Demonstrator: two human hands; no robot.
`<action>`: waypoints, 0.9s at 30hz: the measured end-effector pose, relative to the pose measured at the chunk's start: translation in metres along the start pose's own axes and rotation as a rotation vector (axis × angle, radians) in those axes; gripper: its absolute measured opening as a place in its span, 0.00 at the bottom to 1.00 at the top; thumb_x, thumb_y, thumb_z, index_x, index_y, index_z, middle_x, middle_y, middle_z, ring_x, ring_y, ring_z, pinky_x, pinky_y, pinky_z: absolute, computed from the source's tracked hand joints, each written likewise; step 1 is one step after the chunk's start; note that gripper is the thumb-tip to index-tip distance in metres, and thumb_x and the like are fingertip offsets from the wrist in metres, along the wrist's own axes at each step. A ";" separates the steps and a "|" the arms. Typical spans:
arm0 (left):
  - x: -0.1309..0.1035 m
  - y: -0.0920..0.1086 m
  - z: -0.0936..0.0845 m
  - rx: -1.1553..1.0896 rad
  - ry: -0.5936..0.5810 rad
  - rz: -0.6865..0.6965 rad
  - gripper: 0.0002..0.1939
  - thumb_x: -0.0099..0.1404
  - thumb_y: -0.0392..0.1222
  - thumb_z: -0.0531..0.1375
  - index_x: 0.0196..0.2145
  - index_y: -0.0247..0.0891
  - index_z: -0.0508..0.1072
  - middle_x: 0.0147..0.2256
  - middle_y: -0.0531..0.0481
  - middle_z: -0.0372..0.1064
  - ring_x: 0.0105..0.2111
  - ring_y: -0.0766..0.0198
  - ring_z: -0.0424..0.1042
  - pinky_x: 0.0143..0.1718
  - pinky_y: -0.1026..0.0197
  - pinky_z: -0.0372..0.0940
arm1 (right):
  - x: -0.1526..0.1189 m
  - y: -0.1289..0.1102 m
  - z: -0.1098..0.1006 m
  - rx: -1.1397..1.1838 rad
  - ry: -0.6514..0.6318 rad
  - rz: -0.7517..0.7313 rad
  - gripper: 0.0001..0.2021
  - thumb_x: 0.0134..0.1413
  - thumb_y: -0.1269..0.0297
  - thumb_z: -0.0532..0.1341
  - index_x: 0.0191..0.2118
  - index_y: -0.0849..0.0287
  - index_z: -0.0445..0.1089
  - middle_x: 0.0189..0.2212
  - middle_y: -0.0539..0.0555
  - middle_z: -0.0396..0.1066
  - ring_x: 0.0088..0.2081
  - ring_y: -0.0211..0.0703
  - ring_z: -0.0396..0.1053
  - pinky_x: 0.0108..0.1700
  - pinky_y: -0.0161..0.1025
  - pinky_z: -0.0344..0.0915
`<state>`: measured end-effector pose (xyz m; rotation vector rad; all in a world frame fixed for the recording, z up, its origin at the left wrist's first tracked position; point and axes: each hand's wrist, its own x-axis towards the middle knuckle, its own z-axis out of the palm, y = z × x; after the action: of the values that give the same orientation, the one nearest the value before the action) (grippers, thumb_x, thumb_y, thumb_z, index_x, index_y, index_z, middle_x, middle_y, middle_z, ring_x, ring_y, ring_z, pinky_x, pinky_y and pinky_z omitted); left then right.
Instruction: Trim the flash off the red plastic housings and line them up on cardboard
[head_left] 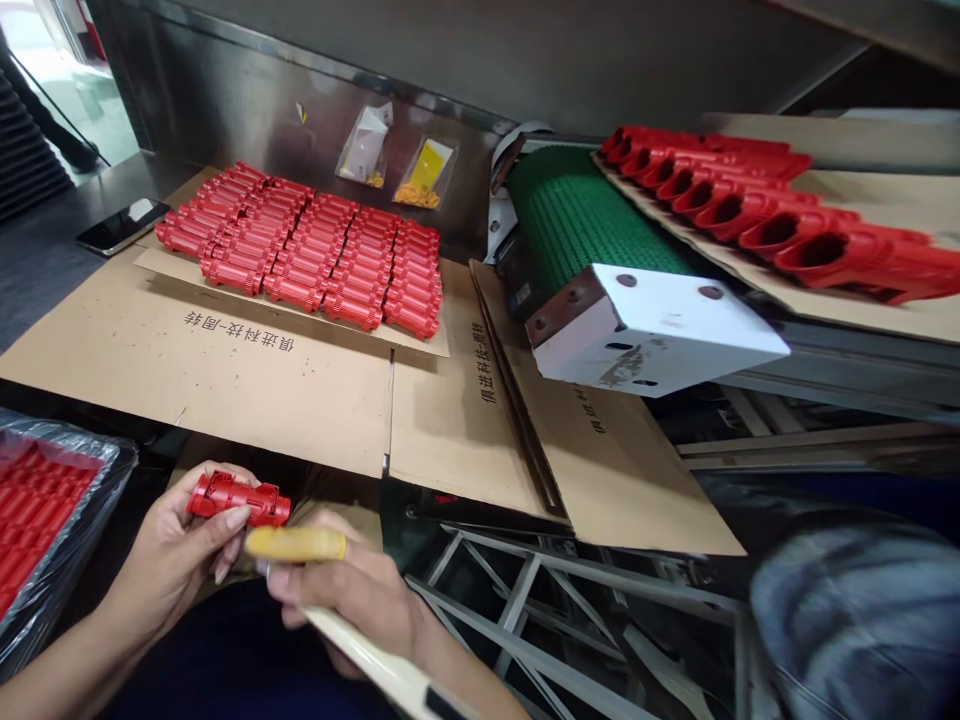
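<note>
Near the bottom left, my left hand [187, 540] grips a red plastic part [238, 497] between thumb and fingers, tilted slightly. Close beside it on the right, my right hand [349, 580] is wrapped round a pale-handled tool [367, 650] whose dark end points to the lower right. A yellow cover [296, 544] sits on one finger of that hand. The tool's working tip is hidden by the fingers. Rows of similar red parts [300, 250] lie on a cardboard sheet [165, 262] on the table.
At the left edge is a plastic-lined bin [112, 470] of red parts. Beyond are a phone [124, 227] and small bags [427, 172]. A green conveyor [585, 215] with a white bracket [652, 330] stands right of centre, beside larger red parts [780, 230]. Someone's clothed leg [862, 620] shows lower right.
</note>
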<state>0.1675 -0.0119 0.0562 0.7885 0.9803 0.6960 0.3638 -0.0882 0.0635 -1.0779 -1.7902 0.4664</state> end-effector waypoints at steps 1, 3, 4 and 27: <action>0.001 -0.002 -0.002 0.038 0.005 0.054 0.15 0.62 0.47 0.75 0.44 0.41 0.80 0.30 0.53 0.74 0.20 0.72 0.64 0.20 0.70 0.62 | -0.001 -0.004 0.002 0.143 0.004 0.019 0.15 0.80 0.51 0.51 0.45 0.52 0.71 0.31 0.45 0.83 0.30 0.31 0.82 0.35 0.28 0.80; 0.001 -0.007 -0.007 0.149 0.024 0.220 0.12 0.63 0.44 0.75 0.42 0.42 0.80 0.40 0.48 0.77 0.26 0.68 0.72 0.24 0.68 0.68 | -0.004 -0.010 0.007 0.420 0.044 0.090 0.17 0.79 0.49 0.54 0.44 0.54 0.71 0.29 0.47 0.83 0.28 0.33 0.82 0.33 0.30 0.80; 0.000 -0.009 -0.009 0.210 0.041 0.310 0.11 0.62 0.42 0.75 0.41 0.42 0.80 0.45 0.46 0.78 0.32 0.64 0.77 0.27 0.67 0.71 | -0.005 -0.010 0.009 0.470 0.104 0.158 0.15 0.77 0.50 0.58 0.43 0.54 0.73 0.30 0.49 0.84 0.30 0.37 0.84 0.36 0.33 0.82; -0.007 -0.018 -0.013 0.222 -0.012 0.421 0.11 0.66 0.38 0.71 0.45 0.46 0.79 0.49 0.49 0.74 0.28 0.67 0.77 0.23 0.66 0.74 | -0.014 0.015 0.022 -0.067 0.180 -0.040 0.16 0.67 0.77 0.63 0.58 0.62 0.73 0.42 0.63 0.82 0.40 0.49 0.79 0.40 0.43 0.81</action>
<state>0.1556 -0.0243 0.0399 1.2127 0.8974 0.9519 0.3536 -0.0883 0.0349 -1.0926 -1.6748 0.2780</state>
